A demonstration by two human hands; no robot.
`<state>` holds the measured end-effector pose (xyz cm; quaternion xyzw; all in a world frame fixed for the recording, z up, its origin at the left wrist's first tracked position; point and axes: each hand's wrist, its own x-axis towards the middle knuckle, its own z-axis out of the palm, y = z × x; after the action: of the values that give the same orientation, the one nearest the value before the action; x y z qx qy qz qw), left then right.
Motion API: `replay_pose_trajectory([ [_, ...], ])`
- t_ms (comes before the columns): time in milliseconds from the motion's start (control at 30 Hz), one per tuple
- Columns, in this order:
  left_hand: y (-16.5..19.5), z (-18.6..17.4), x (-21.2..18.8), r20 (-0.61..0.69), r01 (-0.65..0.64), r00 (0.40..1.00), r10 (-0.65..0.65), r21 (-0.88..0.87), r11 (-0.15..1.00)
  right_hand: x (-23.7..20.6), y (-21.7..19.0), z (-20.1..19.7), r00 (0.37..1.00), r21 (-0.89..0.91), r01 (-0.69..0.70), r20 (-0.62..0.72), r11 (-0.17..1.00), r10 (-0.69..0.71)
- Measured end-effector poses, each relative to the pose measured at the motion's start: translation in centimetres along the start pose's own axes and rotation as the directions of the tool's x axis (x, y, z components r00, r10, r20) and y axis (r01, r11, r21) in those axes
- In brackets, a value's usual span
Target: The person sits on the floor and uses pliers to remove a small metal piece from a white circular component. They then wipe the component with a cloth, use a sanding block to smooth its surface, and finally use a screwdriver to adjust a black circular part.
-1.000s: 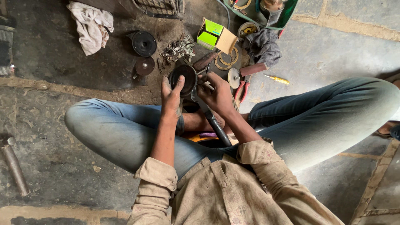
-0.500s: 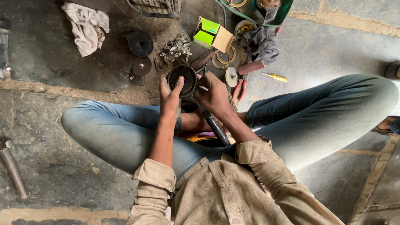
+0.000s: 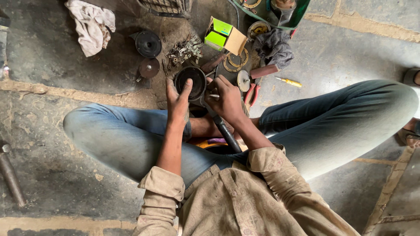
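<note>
A metal bar [image 3: 11,177] lies on the stone floor [image 3: 65,183] at the far left edge. Further up, a crumpled pale rag [image 3: 92,26] sits on the dark, oily part of the floor. Right of it stand two dark round discs, a larger one [image 3: 148,43] above and a smaller one [image 3: 149,67] just below, with a heap of small metal parts [image 3: 183,50] beside them.

The person sits cross-legged in blue jeans. The left hand [image 3: 177,100] is curled against the left rim of a black round cup-shaped part [image 3: 190,82], fingers wrapped around its side and the thumb up by the opening. The part sits just above the crossed legs, near the middle of the view. The right hand [image 3: 227,100] is closed on the right side of the same part; a thin light pin [image 3: 213,95] shows between its fingers, and a black tool handle [image 3: 225,131] runs down from under the hand toward the lap. Whether the hand grips that handle cannot be told.

Behind the hands lies an open green and yellow cardboard box [image 3: 224,37], then flat brass-coloured rings [image 3: 238,61] and a small silver disc [image 3: 243,80]. A grey cloth [image 3: 273,46] follows, with red-handled pliers [image 3: 250,94] below it and a yellow screwdriver [image 3: 289,81] well apart to the right.
</note>
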<state>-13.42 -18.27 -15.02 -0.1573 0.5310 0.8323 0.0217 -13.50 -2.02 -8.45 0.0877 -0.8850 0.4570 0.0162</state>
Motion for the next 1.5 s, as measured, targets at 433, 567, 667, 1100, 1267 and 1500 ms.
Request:
replay_pose_trajectory([
  [433,0.0,-0.3,0.4,-0.063,0.123,0.989,-0.131,-0.122,0.985,-0.1,-0.9,-0.5,0.999,0.148,0.036,-0.008,0.988,-0.035],
  [567,0.1,-0.2,0.2,-0.042,0.161,0.985,-0.166,-0.092,0.983,-0.2,-0.2,-0.2,1.0,0.08,-0.025,0.014,0.996,0.024],
  [667,0.2,-0.3,0.1,-0.015,0.165,0.986,-0.167,-0.099,0.981,-0.1,0.0,-0.3,0.999,0.08,-0.038,0.024,0.996,0.036],
  [1100,-0.2,-0.5,0.0,0.007,0.142,0.99,-0.143,-0.149,0.978,-0.5,-0.8,-0.6,1.0,0.028,0.008,-0.006,1.0,-0.007],
  [1267,-0.3,-0.4,-0.2,0.007,0.135,0.991,-0.135,-0.119,0.984,-0.7,-0.5,-0.4,1.0,0.028,0.018,-0.012,0.999,-0.017],
  [1500,0.4,-0.3,-0.1,-0.017,0.237,0.969,-0.247,-0.235,0.943,-1.0,-1.5,-0.9,0.995,0.155,0.063,-0.088,0.986,-0.05],
])
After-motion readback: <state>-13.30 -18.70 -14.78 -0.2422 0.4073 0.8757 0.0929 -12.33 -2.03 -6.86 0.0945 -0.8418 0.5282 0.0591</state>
